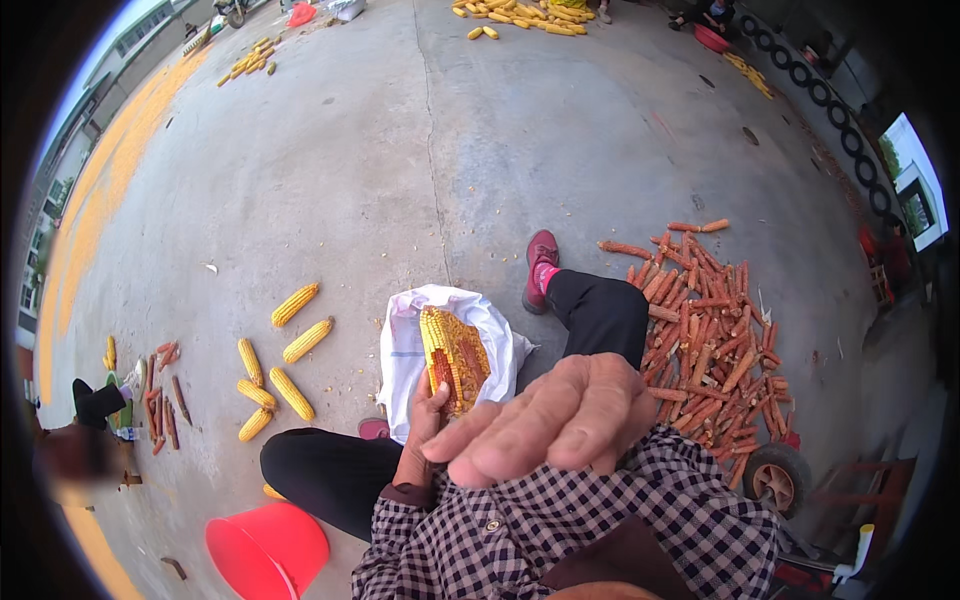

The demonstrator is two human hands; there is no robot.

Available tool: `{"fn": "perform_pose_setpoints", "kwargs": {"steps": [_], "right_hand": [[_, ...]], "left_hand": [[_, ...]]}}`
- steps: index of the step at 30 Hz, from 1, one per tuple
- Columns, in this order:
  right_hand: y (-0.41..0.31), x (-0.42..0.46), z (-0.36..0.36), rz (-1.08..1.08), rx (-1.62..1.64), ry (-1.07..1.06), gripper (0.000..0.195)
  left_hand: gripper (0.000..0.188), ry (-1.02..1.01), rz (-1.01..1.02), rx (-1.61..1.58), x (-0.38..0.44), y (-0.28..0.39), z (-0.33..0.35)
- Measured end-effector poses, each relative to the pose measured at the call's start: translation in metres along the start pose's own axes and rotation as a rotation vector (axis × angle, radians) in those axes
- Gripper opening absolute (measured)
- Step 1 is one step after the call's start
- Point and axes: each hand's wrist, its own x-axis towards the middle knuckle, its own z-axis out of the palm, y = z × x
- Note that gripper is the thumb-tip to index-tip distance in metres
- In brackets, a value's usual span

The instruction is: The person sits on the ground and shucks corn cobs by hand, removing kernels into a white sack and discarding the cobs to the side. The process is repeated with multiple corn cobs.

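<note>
My left hand [426, 414] is closed around a partly shelled ear of corn [435, 341], which it holds over the mouth of a white woven sack [401, 330]. Yellow kernels remain along one side of the ear, and a strip of reddish cob is bare. Inside the sack are loose corn kernels [472, 366] with a reddish cob among them. My right hand [555, 420] is raised close to the camera, fingers extended and slightly bent. Nothing shows in it, though its palm side is hidden.
Several ears of corn [291, 394] lie left of the sack, near a red bucket [262, 551]. A heap of bare cobs [712, 345] lies on the right beside a wheel [776, 480]. Spread kernels [112, 180] cover the far left ground. Another person [82, 442] sits at left.
</note>
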Motion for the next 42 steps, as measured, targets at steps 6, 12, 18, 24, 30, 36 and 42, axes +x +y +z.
{"fn": "perform_pose_setpoints", "kwargs": {"steps": [6,12,18,24,30,36,42], "right_hand": [[-0.009,0.017,0.022,-0.201,-0.027,-0.223,0.032],[0.030,-0.020,-0.004,0.049,0.031,0.383,0.025],[0.130,-0.119,-0.080,0.473,-0.041,1.094,0.021],[0.178,-0.177,-0.127,0.766,-0.475,1.240,0.030],[0.192,-0.200,-0.145,0.850,-0.629,1.250,0.028],[0.208,-0.195,-0.155,0.548,-0.149,1.084,0.068],[0.224,-0.199,-0.152,0.647,-0.360,1.100,0.070]], "left_hand": [[0.058,0.006,0.063,0.246,-0.015,0.016,0.023],[0.060,0.005,0.075,0.282,-0.032,0.029,0.026],[0.061,0.181,0.098,0.397,-0.020,0.012,0.008],[0.058,0.271,0.080,0.328,-0.016,-0.001,-0.006],[0.058,0.304,0.114,0.318,-0.007,-0.008,-0.012],[0.064,0.328,0.112,0.461,0.000,-0.002,-0.004],[0.067,0.321,0.236,0.785,0.009,-0.015,-0.016]]}}
